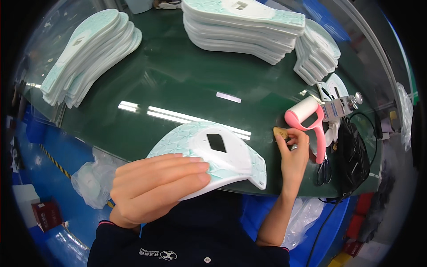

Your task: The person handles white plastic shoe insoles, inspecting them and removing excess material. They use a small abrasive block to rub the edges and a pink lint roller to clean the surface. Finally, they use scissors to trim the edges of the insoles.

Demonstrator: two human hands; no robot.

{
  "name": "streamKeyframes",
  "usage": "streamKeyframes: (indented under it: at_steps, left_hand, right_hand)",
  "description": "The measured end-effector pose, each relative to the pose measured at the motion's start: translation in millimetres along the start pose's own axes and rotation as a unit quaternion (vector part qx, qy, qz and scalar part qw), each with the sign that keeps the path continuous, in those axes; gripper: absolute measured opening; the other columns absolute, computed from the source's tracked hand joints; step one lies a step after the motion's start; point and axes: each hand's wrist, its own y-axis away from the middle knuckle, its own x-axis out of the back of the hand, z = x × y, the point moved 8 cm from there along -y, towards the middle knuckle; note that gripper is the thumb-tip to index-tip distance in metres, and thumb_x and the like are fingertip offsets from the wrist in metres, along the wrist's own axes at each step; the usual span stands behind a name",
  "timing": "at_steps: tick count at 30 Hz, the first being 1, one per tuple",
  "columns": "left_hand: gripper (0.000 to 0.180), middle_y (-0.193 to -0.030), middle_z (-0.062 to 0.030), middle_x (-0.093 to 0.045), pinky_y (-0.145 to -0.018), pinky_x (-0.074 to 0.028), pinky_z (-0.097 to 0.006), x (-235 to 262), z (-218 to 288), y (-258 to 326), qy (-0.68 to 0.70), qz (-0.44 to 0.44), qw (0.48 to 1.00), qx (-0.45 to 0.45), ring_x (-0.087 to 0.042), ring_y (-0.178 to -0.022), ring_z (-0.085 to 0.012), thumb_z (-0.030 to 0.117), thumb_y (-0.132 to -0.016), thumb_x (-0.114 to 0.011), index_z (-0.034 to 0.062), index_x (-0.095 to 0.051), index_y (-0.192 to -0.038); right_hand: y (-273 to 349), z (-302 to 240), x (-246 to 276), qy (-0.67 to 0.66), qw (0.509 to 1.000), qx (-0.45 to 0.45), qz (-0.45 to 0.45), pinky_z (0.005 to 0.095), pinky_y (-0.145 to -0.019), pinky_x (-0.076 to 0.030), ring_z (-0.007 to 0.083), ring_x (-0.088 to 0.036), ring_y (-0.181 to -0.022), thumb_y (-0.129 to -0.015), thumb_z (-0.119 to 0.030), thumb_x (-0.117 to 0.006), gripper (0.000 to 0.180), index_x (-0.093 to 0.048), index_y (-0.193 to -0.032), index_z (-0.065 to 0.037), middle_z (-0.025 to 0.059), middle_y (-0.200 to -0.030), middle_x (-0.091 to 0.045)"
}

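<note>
My left hand point(158, 184) grips a white and mint plastic panel point(242, 160) by its near left edge. The fingers lie across its patterned face; the thumb is hidden underneath. The panel is wide and rounded at one end, narrows at the other, and has a dark rectangular cutout. It is tilted at the table's near edge. To the right, my right hand point(293, 153) pinches a small flat tan piece point(279, 132) between thumb and fingers, just above the tabletop. Close beside this hand lies a pink-handled roller point(304, 109) with a white cylinder.
Stacked similar panels stand at the far left point(91, 49), far middle point(240, 33) and far right point(318, 49) of the green table point(178, 89). On the right are a clear bottle with a metal top point(340, 107), dark-handled scissors point(324, 172) and a black bag point(354, 155) with a cable.
</note>
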Motion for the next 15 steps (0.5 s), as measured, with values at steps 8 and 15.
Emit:
streamKeyframes:
  at_steps: [8,15]
  left_hand:
    - [0.02,-0.078,-0.0203,-0.064,-0.066,-0.054,-0.034,5,-6,9,0.099,0.019,0.995,0.008,-0.066,-0.072,-0.0291,-0.005,-0.063,-0.062,-0.0062,-0.06,-0.083]
    - [0.031,-0.081,-0.0236,-0.063,-0.068,-0.054,-0.037,-1,7,1,0.131,-0.002,0.991,-0.001,-0.065,-0.076,-0.0322,-0.011,-0.056,-0.057,-0.0095,-0.057,-0.087]
  right_hand:
    - [33,-59,50,-0.303,0.941,-0.06,0.135,0.0164,-0.041,-0.033,0.01,-0.053,-0.061,-0.081,0.0,-0.054,0.025,-0.043,-0.104,0.0,0.0112,-0.085,-0.057]
    - [70,-142,49,-0.474,0.847,0.239,-0.035,0.0194,-0.044,-0.038,0.0143,-0.048,-0.052,-0.077,-0.002,-0.058,0.021,-0.041,-0.09,0.0,0.0097,-0.068,-0.051]
